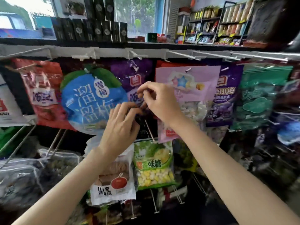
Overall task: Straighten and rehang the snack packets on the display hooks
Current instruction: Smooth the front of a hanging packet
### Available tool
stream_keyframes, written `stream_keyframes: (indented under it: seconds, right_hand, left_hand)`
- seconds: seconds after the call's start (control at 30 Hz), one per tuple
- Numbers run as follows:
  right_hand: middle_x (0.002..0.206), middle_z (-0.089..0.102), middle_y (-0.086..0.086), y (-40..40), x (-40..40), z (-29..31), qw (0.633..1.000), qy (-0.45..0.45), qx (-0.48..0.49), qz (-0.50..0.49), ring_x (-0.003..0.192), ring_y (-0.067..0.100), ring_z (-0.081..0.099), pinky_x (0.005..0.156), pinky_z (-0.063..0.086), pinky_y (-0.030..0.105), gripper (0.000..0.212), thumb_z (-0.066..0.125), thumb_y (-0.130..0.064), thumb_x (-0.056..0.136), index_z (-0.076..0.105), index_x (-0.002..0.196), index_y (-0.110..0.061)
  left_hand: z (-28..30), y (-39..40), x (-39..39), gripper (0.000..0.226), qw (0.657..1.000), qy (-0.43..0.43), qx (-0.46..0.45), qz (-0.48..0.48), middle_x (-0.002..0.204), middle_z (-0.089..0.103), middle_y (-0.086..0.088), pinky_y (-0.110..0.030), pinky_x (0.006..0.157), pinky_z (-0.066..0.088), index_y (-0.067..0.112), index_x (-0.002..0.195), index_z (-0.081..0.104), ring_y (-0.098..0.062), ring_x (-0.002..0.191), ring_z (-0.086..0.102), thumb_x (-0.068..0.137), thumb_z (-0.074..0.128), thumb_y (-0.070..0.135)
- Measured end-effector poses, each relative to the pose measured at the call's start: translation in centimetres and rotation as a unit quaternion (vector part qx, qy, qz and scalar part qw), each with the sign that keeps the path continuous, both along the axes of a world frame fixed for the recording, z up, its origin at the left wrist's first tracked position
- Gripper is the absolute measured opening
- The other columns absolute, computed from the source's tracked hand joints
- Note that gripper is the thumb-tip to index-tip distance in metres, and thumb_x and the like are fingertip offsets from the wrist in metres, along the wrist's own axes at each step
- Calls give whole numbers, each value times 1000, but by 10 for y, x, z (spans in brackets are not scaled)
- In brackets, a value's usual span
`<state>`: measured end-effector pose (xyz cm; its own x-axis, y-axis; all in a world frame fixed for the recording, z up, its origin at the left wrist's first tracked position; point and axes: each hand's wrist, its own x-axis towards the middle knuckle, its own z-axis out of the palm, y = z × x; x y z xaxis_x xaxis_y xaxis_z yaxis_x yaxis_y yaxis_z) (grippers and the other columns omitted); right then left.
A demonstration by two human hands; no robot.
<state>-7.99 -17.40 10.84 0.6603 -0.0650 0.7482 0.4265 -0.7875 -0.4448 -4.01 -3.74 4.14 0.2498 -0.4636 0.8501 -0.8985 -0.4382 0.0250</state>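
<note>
Purple packet [131, 82] hangs at the rack's middle, between blue plum packet [90, 101] on the left and pink packet [190, 88] on the right. Right hand [159, 101] pinches its lower front with curled fingertips; left hand [121, 125] grips just below, fingers closed on the same bag. White hooks [134, 54] project from the rail above. Durian candy bag [154, 164] hangs nearer, lower.
</note>
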Motion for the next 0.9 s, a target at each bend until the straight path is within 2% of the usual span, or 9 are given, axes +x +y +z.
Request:
stream_keyframes:
  seconds: [0.07,0.2,0.33,0.4,0.53,0.67,0.73,0.8,0.9]
  right_hand:
    - [76,66,2,-38,-15,-6,998,34,35,-43,61,19,64,63,56,37,20,47,0,88,67,89,-4]
    - [78,66,3,-109,-55,-20,990,60,74,-108,57,18,65,58,56,32,19,48,1,90,67,89,-4]
    - [73,67,3,-172,-86,-35,979,67,95,-170,56,8,61,60,52,15,20,50,4,87,69,86,-5]
    - [72,66,0,-202,-96,-38,976,83,101,-173,56,8,61,62,55,25,21,50,3,87,69,85,-6]
    - [80,70,7,-271,-113,-40,973,45,86,-211,71,18,67,70,56,36,20,51,2,87,69,89,-6]
    - [121,53,11,-356,-128,-23,947,-23,116,-298,110,19,53,96,40,22,31,55,-4,88,54,119,-3]
    - [135,38,12,-398,-127,-11,944,25,141,-296,124,20,40,99,30,18,51,59,-12,88,38,133,-4]
    - [141,35,10,-421,-118,-3,941,87,186,-268,130,21,36,104,30,24,64,63,-20,87,28,140,-6]
    - [125,48,5,-438,-108,-2,935,137,273,-179,118,21,47,93,41,28,57,63,-20,87,33,134,-9]
  left_hand:
    - [-4,-29,-5,20,999,16,8,-33,107,42,-3,-35,77,36,10,99,49,-26,92,44,81,43,9]
    - [-7,-90,-22,17,996,20,22,-80,101,49,-8,-36,76,36,13,98,47,-26,90,46,82,43,9]
    - [-6,-154,-38,17,992,35,38,-118,100,53,-11,-38,76,39,11,97,53,-30,89,50,82,48,7]
    - [-6,-187,-47,18,991,28,45,-124,105,48,-8,-39,77,42,8,98,55,-30,93,50,82,46,9]
    - [-1,-251,-64,24,992,22,40,-119,105,46,-7,-34,81,39,6,101,53,-27,94,48,78,46,6]
    - [6,-318,-76,29,995,71,35,-59,111,49,-13,-36,90,39,4,106,52,-29,103,46,76,51,3]
    - [9,-349,-82,32,994,102,26,-24,115,48,-13,-39,90,40,4,109,51,-29,107,46,77,52,4]
    - [12,-364,-87,34,992,126,17,9,117,47,-14,-41,88,40,4,111,51,-30,107,46,77,53,6]
    - [10,-378,-97,35,989,138,24,48,118,47,-16,-37,91,37,2,112,51,-32,107,47,78,56,4]
